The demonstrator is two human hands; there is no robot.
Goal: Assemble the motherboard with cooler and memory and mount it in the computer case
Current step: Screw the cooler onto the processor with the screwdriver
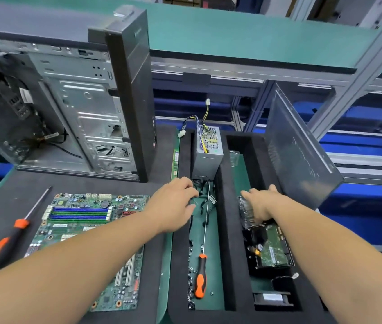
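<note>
The green motherboard, with blue and green memory slots, lies flat on the black mat at the left; my left forearm crosses over it. Behind it the open computer case stands upright. My left hand is over the tray's middle compartment, its fingers curled at a bundle of black cables; a grip cannot be made out. My right hand rests with straight fingers on a finned metal part, probably the cooler, in the right compartment.
In the black foam tray are a grey power supply, an orange-handled screwdriver, loose screws, a hard drive and a fan. A second screwdriver lies left of the motherboard. The case side panel leans at the right.
</note>
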